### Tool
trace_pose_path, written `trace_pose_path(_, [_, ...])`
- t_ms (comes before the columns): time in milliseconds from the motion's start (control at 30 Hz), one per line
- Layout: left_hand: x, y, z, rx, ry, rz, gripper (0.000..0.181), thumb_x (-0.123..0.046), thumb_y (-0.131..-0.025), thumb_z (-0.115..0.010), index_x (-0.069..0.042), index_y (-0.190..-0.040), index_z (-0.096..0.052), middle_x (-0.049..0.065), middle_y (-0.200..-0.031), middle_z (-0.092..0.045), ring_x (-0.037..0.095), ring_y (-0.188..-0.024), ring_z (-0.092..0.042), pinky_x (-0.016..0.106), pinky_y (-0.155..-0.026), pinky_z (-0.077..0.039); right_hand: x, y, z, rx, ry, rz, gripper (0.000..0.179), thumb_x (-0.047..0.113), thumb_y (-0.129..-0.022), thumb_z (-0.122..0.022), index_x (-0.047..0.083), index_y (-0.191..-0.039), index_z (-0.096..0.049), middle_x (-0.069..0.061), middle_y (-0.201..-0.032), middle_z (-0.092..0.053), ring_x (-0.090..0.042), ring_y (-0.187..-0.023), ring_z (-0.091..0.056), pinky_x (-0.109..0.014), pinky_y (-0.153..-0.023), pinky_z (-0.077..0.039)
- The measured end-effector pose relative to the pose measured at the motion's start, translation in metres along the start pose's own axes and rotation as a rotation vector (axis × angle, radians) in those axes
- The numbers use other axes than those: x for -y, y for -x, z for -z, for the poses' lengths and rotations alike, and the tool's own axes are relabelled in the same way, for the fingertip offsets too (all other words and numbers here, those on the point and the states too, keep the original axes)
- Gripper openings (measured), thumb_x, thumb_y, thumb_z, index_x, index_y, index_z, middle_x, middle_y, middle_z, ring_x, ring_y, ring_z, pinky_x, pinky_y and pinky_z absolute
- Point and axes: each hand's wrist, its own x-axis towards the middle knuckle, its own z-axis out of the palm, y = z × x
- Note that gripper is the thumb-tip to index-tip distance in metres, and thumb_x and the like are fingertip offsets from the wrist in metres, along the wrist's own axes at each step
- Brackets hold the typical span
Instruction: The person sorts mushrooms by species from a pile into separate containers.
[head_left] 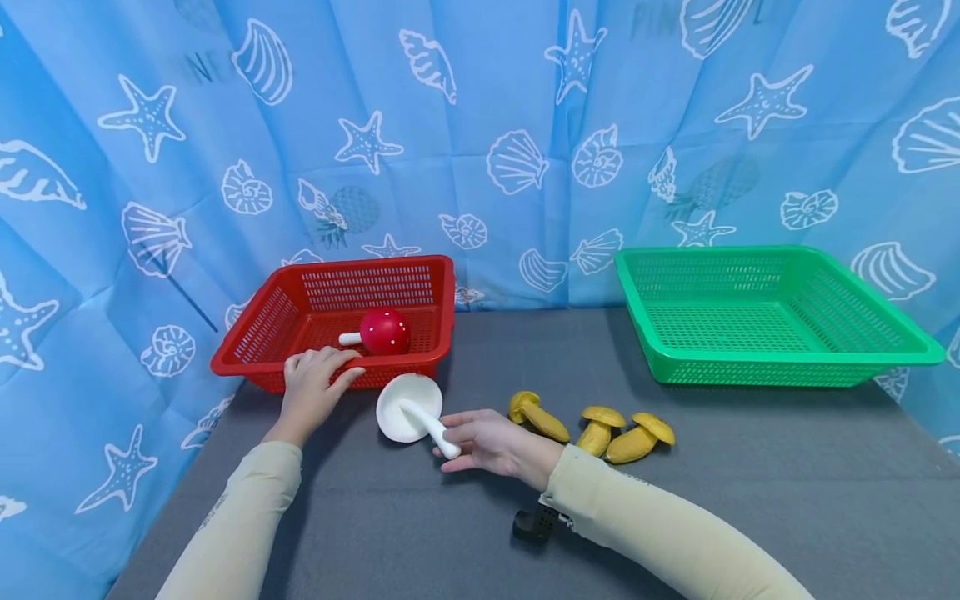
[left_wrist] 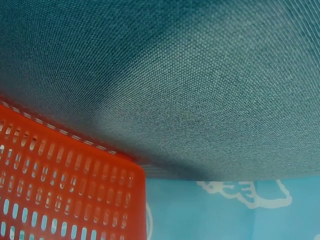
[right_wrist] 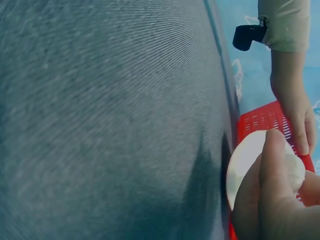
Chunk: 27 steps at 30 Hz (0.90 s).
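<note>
Head view, right hand's grip (head_left: 487, 444) clamped on white mushroom (head_left: 393, 417) by its stem (head_left: 426, 421), cap top hidden, near red basket (head_left: 255, 367), left hand's grip (head_left: 309, 390) clamped on its rim (head_left: 408, 361), left wrist, basket cut off, right wrist, fingers (right_wrist: 274, 165) partly masking stem.

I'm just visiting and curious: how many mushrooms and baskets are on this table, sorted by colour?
Red mushroom with white dots: 1
Mushroom with white underside and stem, top of its cap hidden, in the right hand: 1
Yellow mushrooms: 3
Red basket: 1
Green basket: 1
Total: 7
</note>
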Motion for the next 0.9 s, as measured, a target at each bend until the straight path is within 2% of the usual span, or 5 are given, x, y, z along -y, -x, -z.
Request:
trace_pose_path(433, [-0.001, 0.0, 0.002, 0.019, 0.002, 0.003, 0.039, -0.026, -0.087, -0.073, -0.01, -0.122, -0.065, 0.015, -0.111, -0.063, 0.034, -0.103, -0.051, 0.06, -0.097, -0.025, 0.006, 0.015, -0.007, -0.004, -0.01, 0.014, 0.036, 0.0, -0.099, -0.052, -0.007, -0.133, -0.048, -0.023, -0.121, -0.054, -0.024, -0.094, -0.063, -0.039, -0.086, -0.054])
trace_pose_path(900, [0.001, 0.001, 0.0, 0.001, 0.004, -0.021, 0.036, -0.025, -0.087, -0.073, -0.012, -0.119, -0.066, 0.015, -0.11, -0.064, 0.035, -0.102, -0.052, 0.06, -0.096, -0.025, 0.011, 0.039, -0.007, 0.07, -0.02, 0.041, 0.035, 0.003, -0.1, -0.051, -0.008, -0.133, -0.047, -0.023, -0.121, -0.055, -0.023, -0.093, -0.063, -0.035, -0.08, -0.056])
